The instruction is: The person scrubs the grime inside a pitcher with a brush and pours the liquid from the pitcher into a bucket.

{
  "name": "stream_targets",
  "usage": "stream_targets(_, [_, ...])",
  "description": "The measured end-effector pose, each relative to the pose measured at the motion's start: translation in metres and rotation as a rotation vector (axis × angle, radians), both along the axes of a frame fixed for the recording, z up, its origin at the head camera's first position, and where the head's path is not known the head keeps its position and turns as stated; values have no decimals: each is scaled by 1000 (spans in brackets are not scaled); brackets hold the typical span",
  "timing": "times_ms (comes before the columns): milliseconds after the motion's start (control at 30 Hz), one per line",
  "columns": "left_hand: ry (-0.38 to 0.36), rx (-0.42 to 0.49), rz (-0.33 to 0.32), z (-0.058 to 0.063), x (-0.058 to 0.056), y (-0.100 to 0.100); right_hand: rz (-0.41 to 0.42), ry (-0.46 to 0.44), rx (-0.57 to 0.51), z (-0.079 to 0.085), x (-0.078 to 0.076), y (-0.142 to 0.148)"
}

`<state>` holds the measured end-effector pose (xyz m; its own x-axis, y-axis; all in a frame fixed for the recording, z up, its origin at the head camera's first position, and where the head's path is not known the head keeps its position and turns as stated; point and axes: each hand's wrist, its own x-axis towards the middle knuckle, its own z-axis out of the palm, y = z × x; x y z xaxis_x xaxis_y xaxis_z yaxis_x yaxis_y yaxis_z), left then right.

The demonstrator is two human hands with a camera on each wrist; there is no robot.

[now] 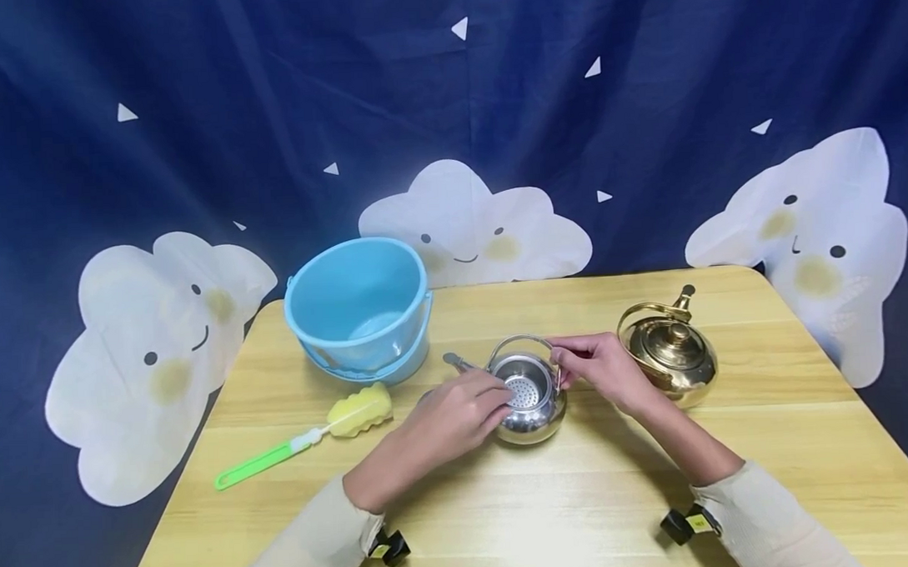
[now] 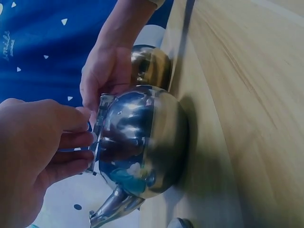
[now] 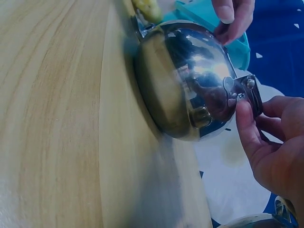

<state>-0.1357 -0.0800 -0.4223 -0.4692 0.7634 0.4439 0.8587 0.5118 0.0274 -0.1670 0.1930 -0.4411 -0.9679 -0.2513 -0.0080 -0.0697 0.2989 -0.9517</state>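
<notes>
A round silver teapot point(image 1: 530, 427) stands lidless on the table, its spout to the left and its hoop handle point(image 1: 522, 338) raised. A perforated metal strainer point(image 1: 523, 392) sits in its opening. My left hand point(image 1: 462, 408) reaches over the near-left rim; its fingers and thumb pinch the strainer's edge, the contact partly hidden. My right hand point(image 1: 599, 366) pinches the handle's right base, where a bracket point(image 3: 249, 88) joins the pot. A gold-coloured teapot point(image 1: 674, 355) with its lid on stands right of my right hand.
At the back left stands a light blue bucket point(image 1: 358, 341). In front of it lies a yellow sponge brush point(image 1: 359, 410) with a green handle. A small round metal piece point(image 2: 180, 223) lies by the spout, mostly hidden. Behind the table hangs a blue curtain point(image 1: 493, 107).
</notes>
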Motion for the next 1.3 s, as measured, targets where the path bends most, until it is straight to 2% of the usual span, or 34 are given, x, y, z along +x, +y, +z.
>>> stream_targets(133, [3, -23, -29, -1, -2, 6, 4, 3, -2, 0, 0, 0])
stream_targets(233, [-40, -51, -35, 0, -2, 10, 2, 10, 3, 1, 0, 0])
stream_targets(333, [-71, -112, -26, 1, -2, 13, 1, 14, 2, 1, 0, 0])
stream_targets(467, [-68, -207, -21, 3, -3, 19, -4, 10, 1, 0, 0, 0])
stream_targets(667, [-96, -255, -35, 4, -3, 26, -7, -5, -6, -1, 1, -2])
stream_targets(800, [-79, -292, -19, 4, -4, 29, -9, -6, -2, -1, 1, -3])
stream_targets(1033, [-3, -386, 21, 2, 0, 33, -11, -23, 7, -2, 2, -3])
stream_targets(1300, [6, -389, 47, 4, 3, 36, -11, -7, -11, -1, 1, -2])
